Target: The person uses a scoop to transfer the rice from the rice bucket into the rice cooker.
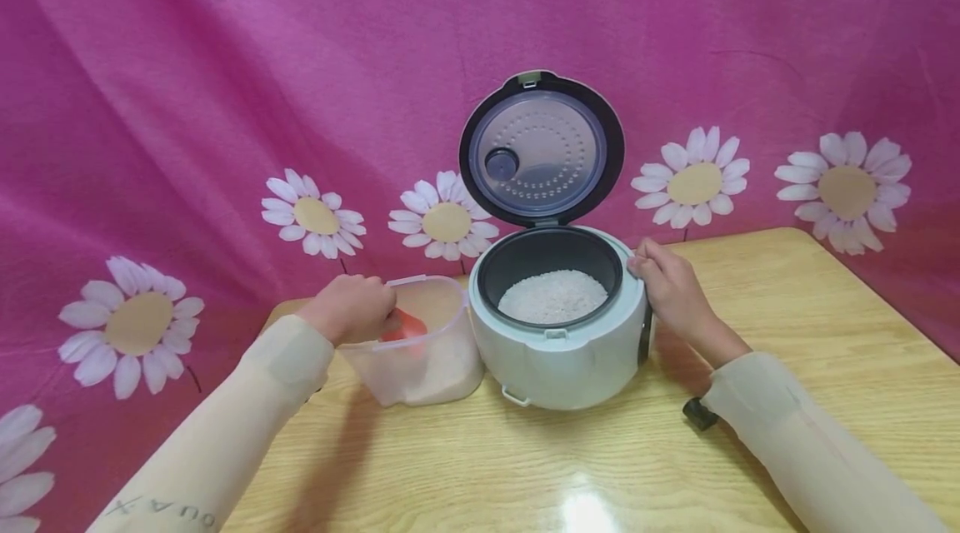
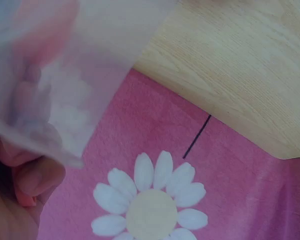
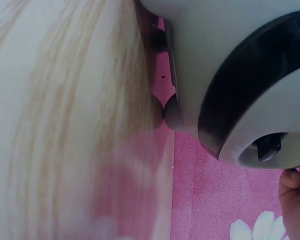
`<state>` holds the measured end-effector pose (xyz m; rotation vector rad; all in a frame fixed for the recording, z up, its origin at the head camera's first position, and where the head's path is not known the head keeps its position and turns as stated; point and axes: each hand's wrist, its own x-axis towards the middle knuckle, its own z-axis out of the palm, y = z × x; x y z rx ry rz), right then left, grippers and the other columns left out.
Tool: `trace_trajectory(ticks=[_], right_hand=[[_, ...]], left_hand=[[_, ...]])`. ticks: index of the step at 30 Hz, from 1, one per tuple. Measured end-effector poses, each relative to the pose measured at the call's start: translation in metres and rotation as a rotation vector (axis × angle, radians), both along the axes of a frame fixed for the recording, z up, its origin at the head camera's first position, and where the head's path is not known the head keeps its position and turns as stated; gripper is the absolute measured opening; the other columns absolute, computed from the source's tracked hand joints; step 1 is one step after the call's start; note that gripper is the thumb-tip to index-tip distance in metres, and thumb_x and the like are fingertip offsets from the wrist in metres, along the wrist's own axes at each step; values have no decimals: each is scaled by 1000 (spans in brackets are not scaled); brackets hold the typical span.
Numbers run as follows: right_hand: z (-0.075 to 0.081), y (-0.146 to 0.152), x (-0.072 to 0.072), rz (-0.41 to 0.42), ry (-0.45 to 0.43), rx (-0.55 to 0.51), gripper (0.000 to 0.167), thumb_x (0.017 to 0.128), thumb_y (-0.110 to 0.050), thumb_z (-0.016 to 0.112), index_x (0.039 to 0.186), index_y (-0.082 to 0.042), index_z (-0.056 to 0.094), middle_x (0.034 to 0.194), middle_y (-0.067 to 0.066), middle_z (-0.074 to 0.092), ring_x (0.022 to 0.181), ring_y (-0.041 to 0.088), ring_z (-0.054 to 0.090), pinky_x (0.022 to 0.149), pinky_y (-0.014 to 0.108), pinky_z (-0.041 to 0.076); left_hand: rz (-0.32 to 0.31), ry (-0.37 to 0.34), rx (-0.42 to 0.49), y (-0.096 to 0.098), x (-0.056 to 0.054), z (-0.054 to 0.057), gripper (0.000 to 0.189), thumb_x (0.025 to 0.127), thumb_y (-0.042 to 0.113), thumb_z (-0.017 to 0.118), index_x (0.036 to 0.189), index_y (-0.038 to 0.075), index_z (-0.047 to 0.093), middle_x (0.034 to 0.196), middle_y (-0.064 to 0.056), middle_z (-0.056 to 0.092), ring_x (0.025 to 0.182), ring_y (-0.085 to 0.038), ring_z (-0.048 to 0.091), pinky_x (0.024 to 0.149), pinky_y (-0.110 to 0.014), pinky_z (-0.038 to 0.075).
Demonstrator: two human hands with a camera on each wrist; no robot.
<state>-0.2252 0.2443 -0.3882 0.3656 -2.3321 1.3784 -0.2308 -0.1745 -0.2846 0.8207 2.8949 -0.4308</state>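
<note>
My left hand (image 1: 352, 308) grips the handle of a red scoop (image 1: 407, 325), whose head dips inside a translucent plastic bin (image 1: 442, 379). White grains show through the bin's lower wall. In the left wrist view the scoop (image 2: 50, 30) appears blurred through the plastic. Right beside the bin stands a pale rice cooker (image 1: 558, 375) with its lid (image 1: 540, 146) raised. White rice (image 1: 553, 297) lies in its dark inner pot (image 1: 502, 258). My right hand (image 1: 675, 291) holds the cooker's right rim with curled fingers; the right wrist view shows only part of this hand (image 3: 296, 205).
Everything stands on a light wooden table (image 1: 465, 466). Behind it hangs a magenta cloth (image 1: 360, 42) printed with white daisies. A small black object (image 1: 701, 414) shows at my right sleeve. The cooker's raised lid stands close to the cloth.
</note>
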Motion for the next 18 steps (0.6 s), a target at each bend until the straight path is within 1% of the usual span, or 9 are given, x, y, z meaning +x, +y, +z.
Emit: trace_trajectory(ticks=[2, 4, 6, 9, 11, 12, 15, 18], right_hand=[[0, 0, 0, 2, 3, 0, 23, 104, -19, 45, 88, -4, 52, 76, 0, 50, 78, 8, 50, 67, 23, 41], [1, -1, -1, 5, 7, -1, 23, 104, -19, 44, 88, -4, 51, 77, 1, 50, 78, 9, 50, 67, 23, 41], [1, -1, -1, 4, 8, 0, 23, 104, -19, 44, 88, -4, 51, 77, 1, 50, 78, 9, 50, 68, 23, 41], [1, -2, -1, -7, 6, 1, 23, 103, -19, 45, 86, -4, 51, 75, 1, 48, 76, 9, 49, 67, 24, 40], [1, -3, 0, -15, 5, 5, 23, 103, -19, 45, 86, -4, 51, 74, 0, 47, 75, 9, 48, 66, 25, 39], [1, -3, 0, -19, 5, 6, 23, 103, -19, 45, 85, -5, 50, 73, 0, 46, 75, 9, 48, 66, 25, 39], [1, -4, 1, -16, 4, 11, 23, 104, -19, 45, 86, -4, 50, 73, 1, 46, 75, 10, 48, 66, 25, 39], [2, -5, 1, -8, 0, 16, 24, 104, -19, 44, 87, -4, 50, 74, 3, 46, 76, 11, 48, 66, 25, 40]], left_hand=[[-9, -30, -23, 3, -1, 0, 33, 91, 17, 66, 62, 16, 51, 60, 5, 37, 55, -13, 38, 56, -29, 35], [-19, -57, -60, 6, -2, -1, 27, 92, 16, 67, 67, 16, 56, 62, 4, 42, 58, -14, 42, 58, -30, 40], [-33, -67, -108, 10, -3, -3, 22, 93, 16, 69, 72, 15, 61, 65, 4, 50, 60, -15, 46, 60, -31, 45], [-69, -40, -188, 14, -3, -6, 17, 92, 16, 71, 75, 15, 67, 68, 1, 61, 60, -15, 51, 62, -34, 53], [-91, -15, -232, 15, -2, -8, 18, 91, 13, 70, 73, 14, 67, 67, 1, 61, 59, -15, 49, 61, -35, 54], [-92, -11, -250, 15, -2, -9, 19, 91, 12, 70, 72, 14, 67, 66, 1, 60, 59, -15, 49, 60, -35, 54], [-50, -43, -278, 17, -2, -11, 19, 92, 9, 69, 73, 13, 68, 67, 2, 57, 61, -14, 48, 60, -34, 54], [6, -95, -276, 17, -2, -12, 16, 93, 10, 70, 78, 12, 72, 70, 2, 61, 64, -14, 50, 63, -35, 56]])
